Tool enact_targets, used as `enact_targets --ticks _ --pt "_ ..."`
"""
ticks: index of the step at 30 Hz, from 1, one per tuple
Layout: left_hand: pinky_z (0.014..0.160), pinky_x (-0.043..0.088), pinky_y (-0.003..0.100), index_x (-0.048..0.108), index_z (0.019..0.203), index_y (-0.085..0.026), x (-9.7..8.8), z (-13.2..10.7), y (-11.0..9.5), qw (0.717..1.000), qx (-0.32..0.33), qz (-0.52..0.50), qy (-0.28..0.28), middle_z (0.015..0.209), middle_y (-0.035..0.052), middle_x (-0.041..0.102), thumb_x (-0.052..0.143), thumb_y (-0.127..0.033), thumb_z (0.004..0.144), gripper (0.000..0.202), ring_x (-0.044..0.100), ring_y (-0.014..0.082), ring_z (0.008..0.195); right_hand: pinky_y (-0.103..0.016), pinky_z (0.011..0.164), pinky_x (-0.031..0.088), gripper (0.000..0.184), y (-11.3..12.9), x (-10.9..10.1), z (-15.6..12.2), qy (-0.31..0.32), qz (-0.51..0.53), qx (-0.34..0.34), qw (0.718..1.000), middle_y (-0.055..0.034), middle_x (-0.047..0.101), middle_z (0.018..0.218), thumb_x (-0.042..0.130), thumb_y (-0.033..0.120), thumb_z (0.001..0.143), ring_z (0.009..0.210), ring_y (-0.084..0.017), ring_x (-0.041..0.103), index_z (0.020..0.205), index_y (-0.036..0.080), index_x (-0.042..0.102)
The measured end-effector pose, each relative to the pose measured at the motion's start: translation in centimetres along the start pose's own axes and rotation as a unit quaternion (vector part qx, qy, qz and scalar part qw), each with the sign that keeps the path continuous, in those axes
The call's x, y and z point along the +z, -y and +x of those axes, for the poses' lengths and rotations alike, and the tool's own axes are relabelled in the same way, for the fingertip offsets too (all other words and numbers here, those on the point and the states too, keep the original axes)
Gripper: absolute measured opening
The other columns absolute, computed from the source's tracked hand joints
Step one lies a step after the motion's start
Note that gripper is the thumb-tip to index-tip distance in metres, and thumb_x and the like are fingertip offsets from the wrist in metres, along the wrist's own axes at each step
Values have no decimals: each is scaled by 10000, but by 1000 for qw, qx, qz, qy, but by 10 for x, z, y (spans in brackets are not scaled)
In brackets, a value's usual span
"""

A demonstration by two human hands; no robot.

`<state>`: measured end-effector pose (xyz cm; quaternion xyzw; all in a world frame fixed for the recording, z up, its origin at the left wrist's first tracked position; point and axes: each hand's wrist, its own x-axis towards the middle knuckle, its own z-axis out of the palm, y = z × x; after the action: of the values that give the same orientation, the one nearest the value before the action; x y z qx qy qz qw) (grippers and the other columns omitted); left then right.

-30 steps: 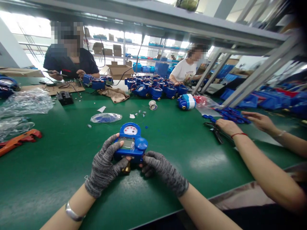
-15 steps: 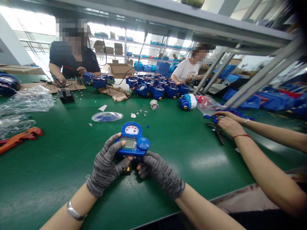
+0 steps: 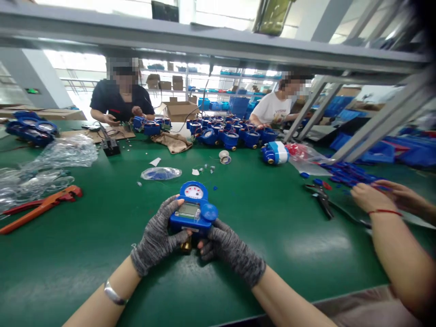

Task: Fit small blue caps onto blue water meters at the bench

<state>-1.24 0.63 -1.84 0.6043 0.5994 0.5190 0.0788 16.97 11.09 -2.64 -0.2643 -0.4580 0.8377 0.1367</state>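
Observation:
A blue water meter [image 3: 190, 222] with a round dial, a small display and a round blue cap is between my two gloved hands, just above or on the green table. My left hand [image 3: 159, 236] is closed around its left side, thumb along the lower front edge. Against the lower right side, my right hand [image 3: 231, 250] has its fingers curled under the meter; their tips are partly hidden. A brass fitting [image 3: 186, 246] sticks out below the body. Beyond the meter lie a clear bag with blue contents [image 3: 161, 173] and small loose bits.
Orange-handled pliers [image 3: 51, 205] and crumpled plastic [image 3: 71, 152] lie left. Many blue meters [image 3: 230, 138] stand at the back. Right are black pliers [image 3: 322, 200] and a co-worker's hands [image 3: 376, 197]. Two people sit opposite; a shelf beam [image 3: 204, 41] crosses above.
The view has tilted up slightly and turned left. My hands keep the same hold on the meter. The co-worker's hands at right have moved away from the black pliers, toward the right.

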Motion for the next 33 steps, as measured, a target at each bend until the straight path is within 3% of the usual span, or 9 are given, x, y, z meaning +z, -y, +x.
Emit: enact_targets --ticks 4,8,11,14,20,23,26,30,33 --pt "1069 410 490 446 1322 -260 5 4 -7 999 39 -8 -21 1427 106 415 730 -225 772 620 401 279 1321 -308 507 505 635 7 -1 -2 -20 -14 16 1000 -32 621 655 697 435 672 515 -152 577 1226 188 507" --pt "1016 464 475 491 1239 -271 5 -4 -16 996 57 32 -59 1382 102 459 779 -282 721 593 454 291 1280 -407 539 533 652 10 -3 0 24 -51 45 997 -51 624 697 747 482 604 572 -228 614 1204 306 562" --pt "990 485 472 500 1194 -275 -2 -28 -26 991 28 69 -107 1371 102 467 782 -299 719 553 479 293 1256 -438 591 548 729 8 1 0 73 -72 76 992 -58 643 757 757 510 597 632 -257 649 1266 351 514" --pt "978 493 465 473 1181 -267 -14 -61 -33 974 -43 118 -188 1379 104 447 745 -275 764 497 487 275 1245 -401 646 550 849 2 5 -1 106 -85 97 986 -85 665 853 731 524 662 699 -238 668 1394 291 370" --pt "961 486 451 509 1113 -231 -76 -94 -12 878 -157 282 -355 1310 89 470 718 -364 779 416 501 265 1193 -341 680 525 792 -2 -2 6 142 -92 124 978 -124 672 921 694 476 735 752 -210 657 1378 142 375" --pt "981 453 473 516 1096 -194 -120 -86 17 813 -178 360 -422 1222 105 496 769 -411 703 515 509 286 1149 -331 674 515 739 -3 -7 7 150 -86 100 980 -119 669 911 679 478 752 754 -202 650 1348 131 414" --pt "974 428 522 528 1111 -151 -155 -67 46 756 -215 415 -457 1190 113 516 728 -385 754 471 499 297 1135 -332 679 508 729 -8 -9 5 160 -87 80 980 -117 671 900 671 485 763 748 -197 642 1340 124 412" --pt "963 427 538 528 1174 -159 -176 -37 67 706 -272 443 -481 1280 123 479 660 -365 825 426 459 313 1187 -333 676 500 730 -9 -8 0 168 -77 59 981 -121 670 898 674 473 760 730 -190 635 1328 114 388" --pt "945 450 527 496 1236 -169 -176 -25 61 698 -306 440 -476 1347 134 428 637 -389 843 471 468 314 1183 -318 644 489 766 -2 -5 -2 165 -82 61 981 -109 663 862 701 490 717 699 -181 627 1296 103 383"
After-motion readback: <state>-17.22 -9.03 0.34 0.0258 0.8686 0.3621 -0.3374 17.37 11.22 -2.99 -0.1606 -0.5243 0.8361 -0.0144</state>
